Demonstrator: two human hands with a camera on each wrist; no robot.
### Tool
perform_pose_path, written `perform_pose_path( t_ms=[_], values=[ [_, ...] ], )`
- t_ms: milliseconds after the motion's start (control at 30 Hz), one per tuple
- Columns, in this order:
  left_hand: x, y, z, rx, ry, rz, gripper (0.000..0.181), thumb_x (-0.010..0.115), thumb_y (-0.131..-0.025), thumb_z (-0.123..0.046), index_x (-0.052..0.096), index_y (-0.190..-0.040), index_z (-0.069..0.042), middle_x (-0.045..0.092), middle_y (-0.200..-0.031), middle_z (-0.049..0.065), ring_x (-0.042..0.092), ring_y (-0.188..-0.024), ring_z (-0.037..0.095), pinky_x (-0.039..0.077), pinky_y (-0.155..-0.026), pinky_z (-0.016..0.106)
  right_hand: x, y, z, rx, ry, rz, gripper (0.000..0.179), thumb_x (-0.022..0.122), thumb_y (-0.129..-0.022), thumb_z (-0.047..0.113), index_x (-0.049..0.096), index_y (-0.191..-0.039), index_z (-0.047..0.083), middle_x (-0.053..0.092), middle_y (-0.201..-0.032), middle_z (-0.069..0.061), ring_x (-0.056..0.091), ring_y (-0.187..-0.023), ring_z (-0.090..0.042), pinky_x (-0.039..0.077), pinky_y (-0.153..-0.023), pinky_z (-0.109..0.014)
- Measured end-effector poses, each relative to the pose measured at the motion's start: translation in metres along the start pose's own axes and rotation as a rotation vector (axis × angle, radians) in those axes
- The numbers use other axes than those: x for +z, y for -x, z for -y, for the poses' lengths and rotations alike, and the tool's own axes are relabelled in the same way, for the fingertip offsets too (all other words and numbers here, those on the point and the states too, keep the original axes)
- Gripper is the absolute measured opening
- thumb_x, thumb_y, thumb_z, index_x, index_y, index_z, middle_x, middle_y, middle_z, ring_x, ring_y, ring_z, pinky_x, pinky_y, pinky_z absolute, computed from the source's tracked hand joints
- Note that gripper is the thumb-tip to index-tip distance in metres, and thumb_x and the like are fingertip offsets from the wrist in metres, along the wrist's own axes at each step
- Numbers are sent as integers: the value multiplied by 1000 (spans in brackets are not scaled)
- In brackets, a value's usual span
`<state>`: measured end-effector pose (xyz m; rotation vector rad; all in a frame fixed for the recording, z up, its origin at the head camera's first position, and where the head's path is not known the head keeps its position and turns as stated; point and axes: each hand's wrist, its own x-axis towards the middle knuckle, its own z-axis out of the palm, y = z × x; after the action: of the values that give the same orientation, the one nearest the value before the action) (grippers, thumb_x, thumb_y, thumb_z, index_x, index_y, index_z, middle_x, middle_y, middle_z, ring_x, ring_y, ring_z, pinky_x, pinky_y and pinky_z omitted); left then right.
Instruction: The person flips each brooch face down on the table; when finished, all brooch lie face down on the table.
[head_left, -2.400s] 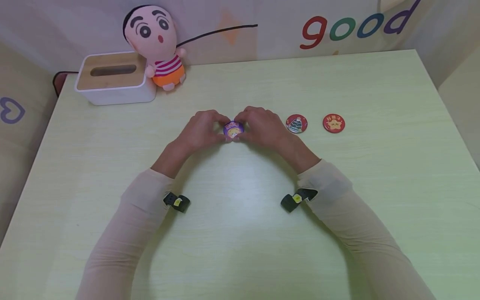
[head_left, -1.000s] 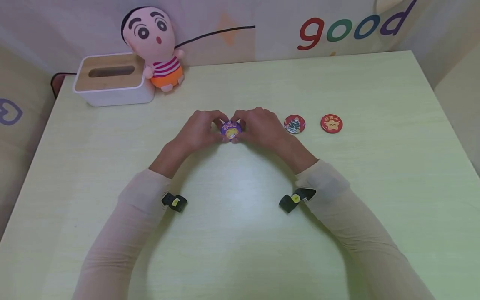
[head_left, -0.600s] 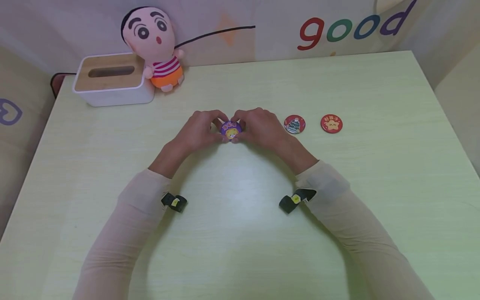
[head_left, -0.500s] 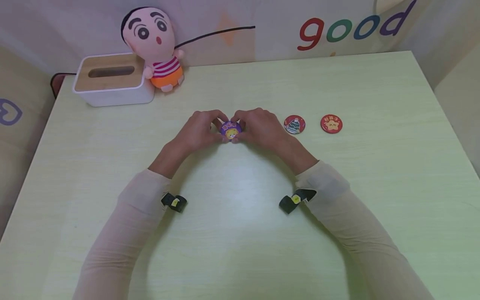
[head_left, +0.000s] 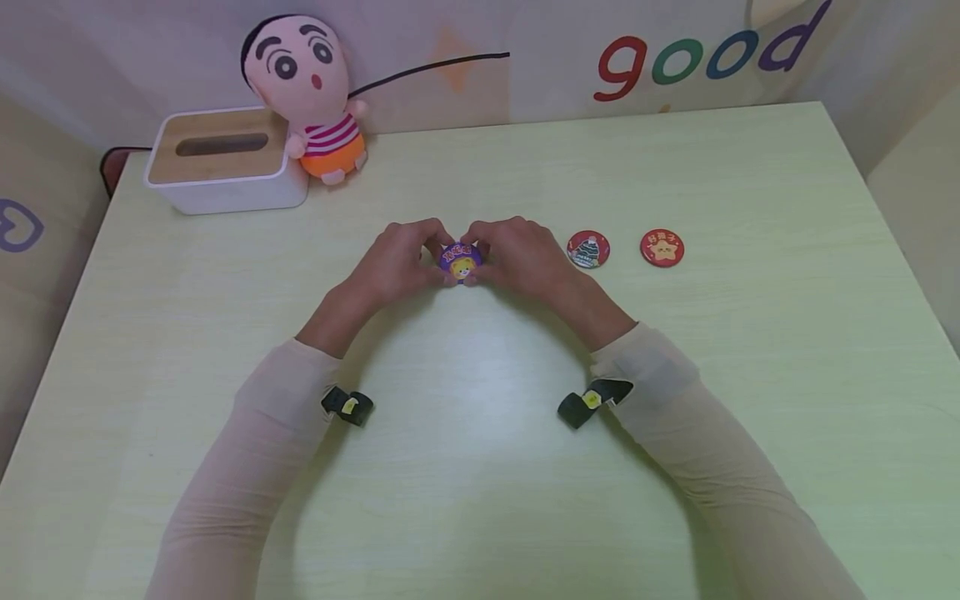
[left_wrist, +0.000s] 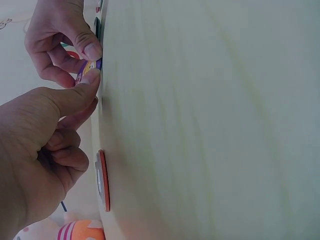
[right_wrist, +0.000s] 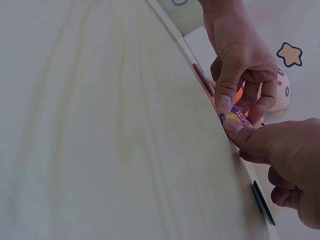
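A round purple badge with a yellow cartoon figure is held between both hands near the middle of the table. My left hand pinches its left edge with thumb and fingers. On the opposite edge, my right hand pinches it the same way. Tilted in the wrist views, the purple badge has its lower edge close to the tabletop; whether it touches I cannot tell. A red-rimmed badge lies flat beside my left hand, which hides it in the head view.
Right of my hands lie a red badge with a Christmas tree and a red badge with a star figure. A white tissue box with a wooden lid and a plush doll stand at the back left of the table.
The head view has shifted slightly, moving everything a little to the left in it. Both hands keep their pinch on the purple badge, with hardly any movement.
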<state>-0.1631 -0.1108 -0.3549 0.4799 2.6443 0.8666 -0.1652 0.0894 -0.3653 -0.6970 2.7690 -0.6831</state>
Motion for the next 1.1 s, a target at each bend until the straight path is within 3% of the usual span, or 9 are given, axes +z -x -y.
perform_pose_path(
  t_ms=[1100],
  values=[
    [1, -2, 3, 16, 24, -27, 36, 82, -85, -13, 65, -116, -6, 74, -110, 13, 56, -100, 25, 43, -90, 37, 1, 3, -2, -14, -4, -18, 43, 80, -88, 30, 68, -126, 14, 78, -110, -7, 67, -106, -25, 49, -96, -42]
  ],
)
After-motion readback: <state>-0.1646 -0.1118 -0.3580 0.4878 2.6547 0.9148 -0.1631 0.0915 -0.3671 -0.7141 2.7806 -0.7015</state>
